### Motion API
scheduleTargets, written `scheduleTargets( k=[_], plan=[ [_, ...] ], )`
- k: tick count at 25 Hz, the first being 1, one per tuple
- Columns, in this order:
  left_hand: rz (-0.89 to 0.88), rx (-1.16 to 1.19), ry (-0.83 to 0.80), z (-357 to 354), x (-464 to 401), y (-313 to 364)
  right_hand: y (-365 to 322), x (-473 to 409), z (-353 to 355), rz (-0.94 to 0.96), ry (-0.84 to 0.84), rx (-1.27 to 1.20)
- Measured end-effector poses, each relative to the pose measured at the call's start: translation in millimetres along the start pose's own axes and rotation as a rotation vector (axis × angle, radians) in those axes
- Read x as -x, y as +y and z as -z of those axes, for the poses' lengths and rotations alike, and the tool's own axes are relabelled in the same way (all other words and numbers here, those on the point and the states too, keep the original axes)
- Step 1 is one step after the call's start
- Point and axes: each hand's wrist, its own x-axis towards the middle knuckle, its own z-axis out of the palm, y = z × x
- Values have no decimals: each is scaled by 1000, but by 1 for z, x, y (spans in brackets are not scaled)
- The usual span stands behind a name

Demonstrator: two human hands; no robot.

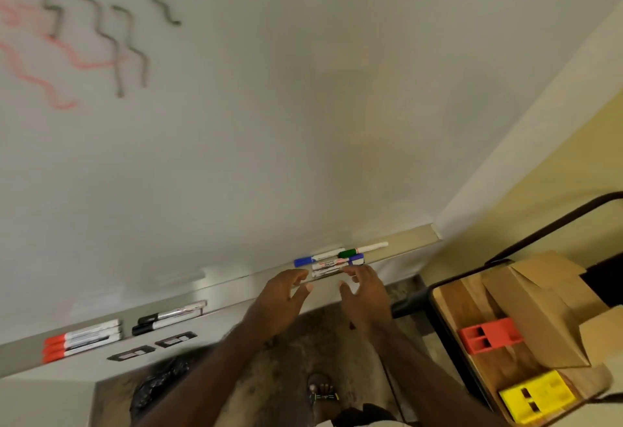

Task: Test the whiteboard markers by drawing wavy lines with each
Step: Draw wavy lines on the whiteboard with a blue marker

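Blurred markers (332, 260) on ledge (236, 295), partly hidden; my left hand (281, 295) and right hand (365, 295) fingers spread, holding nothing.

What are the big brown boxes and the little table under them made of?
The boxes look like plain cardboard: dull brown with folded flaps. The table top looks like wood, since grain stripes show, with a dark rim, maybe metal.

No wording could be read. The markers (337, 262) on the whiteboard tray (236, 312) bore printed labels too blurred to make out, and the two dark plates (153, 347) on the tray's front showed no legible characters.
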Motion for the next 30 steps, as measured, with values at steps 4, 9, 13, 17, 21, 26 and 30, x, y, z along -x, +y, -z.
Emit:
scheduleTargets(
  k=[4,9,13,17,21,26,30],
  plan=[
    [47,-8,4,-28,-32,12,21,-37,20,-33,28,30],
    [118,-21,44,-49,-53,13,38,-59,30,-1,-46,81],
    [104,-82,69,-59,-58,10,48,-65,32,28,-103,126],
    [59,-146,99,-62,-60,6,53,-68,31,46,-140,162],
    [38,-272,85,-59,-64,1,52,-68,30,67,-175,186],
    [13,-295,113,-41,-62,-7,43,-66,34,99,-180,138],
    [37,-239,96,-27,-55,-13,29,-60,34,190,-197,139]
  ],
)
